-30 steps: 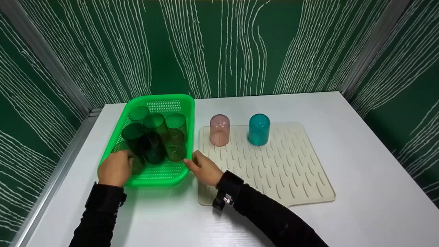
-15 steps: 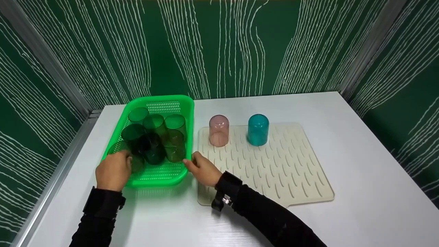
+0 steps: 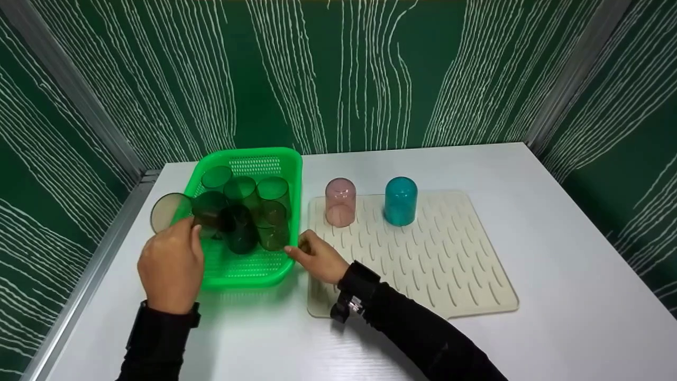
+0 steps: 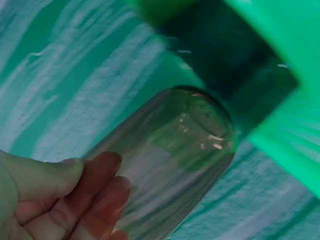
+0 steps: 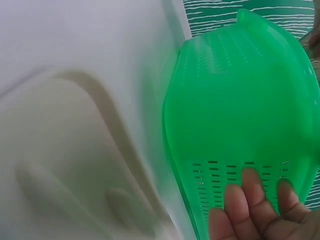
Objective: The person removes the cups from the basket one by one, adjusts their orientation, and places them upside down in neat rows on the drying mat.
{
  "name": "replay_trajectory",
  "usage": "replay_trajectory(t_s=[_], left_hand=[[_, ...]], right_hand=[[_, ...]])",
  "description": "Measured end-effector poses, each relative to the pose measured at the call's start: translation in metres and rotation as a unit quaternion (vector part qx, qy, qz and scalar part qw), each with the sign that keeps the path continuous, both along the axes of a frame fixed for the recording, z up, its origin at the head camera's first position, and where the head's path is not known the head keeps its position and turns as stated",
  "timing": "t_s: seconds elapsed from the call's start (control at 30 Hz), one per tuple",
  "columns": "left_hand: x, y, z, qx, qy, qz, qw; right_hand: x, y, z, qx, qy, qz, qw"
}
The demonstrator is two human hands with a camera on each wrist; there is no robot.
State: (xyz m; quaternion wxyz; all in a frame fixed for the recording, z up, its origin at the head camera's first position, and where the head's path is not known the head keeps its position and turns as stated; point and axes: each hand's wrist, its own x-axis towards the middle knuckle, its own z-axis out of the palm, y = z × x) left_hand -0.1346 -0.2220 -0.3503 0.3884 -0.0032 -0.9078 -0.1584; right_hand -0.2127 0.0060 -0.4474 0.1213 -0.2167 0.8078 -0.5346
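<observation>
Between the curled fingers and thumb of my left hand (image 3: 172, 267) is a clear brownish drinking glass (image 4: 170, 160), tilted over the left rim of the green basket (image 3: 254, 278). Its round mouth shows beyond the hand in the head view, and its base points up beside a dark glass in the left wrist view. My right hand (image 3: 320, 257) holds the basket's right side, thumb at the rim and fingers (image 5: 257, 197) against the slotted outer wall. Inside the basket lie several tinted glasses, among them a very dark glass (image 3: 240, 235) and an amber glass (image 3: 274, 238).
To the right of the basket lies a cream ridged drying mat (image 3: 423, 264). A pink glass (image 3: 340, 203) and a teal glass (image 3: 401, 203) stand upside down along its back edge. Green patterned walls (image 3: 365, 74) close in the white table (image 3: 555, 254).
My left hand has lifted the brownish glass up from the basket's front left corner, and the glass now tilts out past the rim. My right hand stays at the basket's side.
</observation>
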Motion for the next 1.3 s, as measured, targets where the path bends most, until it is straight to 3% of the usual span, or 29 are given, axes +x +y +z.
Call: replay_trajectory(t_s=[0.13,0.3,0.47,0.6,0.73,0.8,0.87,1.0,1.2,1.3], left_hand=[[0.006,0.023,0.003,0.035,0.039,-0.058,0.9969],[0.01,0.049,0.002,0.1,0.062,-0.129,0.9846],[0.012,0.07,0.0,0.191,0.027,-0.194,0.9618],[0.013,0.082,-0.003,0.294,-0.042,-0.231,0.9266],[0.011,0.092,-0.007,0.397,-0.098,-0.269,0.8722],[0.01,0.097,-0.009,0.425,-0.114,-0.275,0.8547],[0.008,0.101,-0.012,0.444,-0.125,-0.277,0.843],[0.005,0.112,-0.02,0.45,-0.133,-0.271,0.8405],[0.007,0.125,-0.03,0.455,-0.124,-0.289,0.8332],[0.009,0.132,-0.035,0.417,-0.134,-0.312,0.8431]], right_hand=[[-0.002,0.008,0.004,-0.02,0.009,-0.018,1.0],[-0.004,0.018,0.016,-0.094,0.021,-0.018,0.995],[-0.004,0.026,0.032,-0.207,0.045,0.01,0.977],[0.0,0.032,0.041,-0.244,0.066,0.014,0.967],[0.005,0.036,0.045,-0.274,0.083,0.02,0.958],[0.007,0.038,0.044,-0.291,0.092,0.025,0.952],[0.008,0.04,0.043,-0.305,0.108,0.023,0.946],[0.007,0.045,0.038,-0.322,0.146,0.006,0.935],[0.005,0.052,0.031,-0.329,0.167,-0.018,0.929],[0.003,0.062,0.031,-0.324,0.179,-0.032,0.928]])
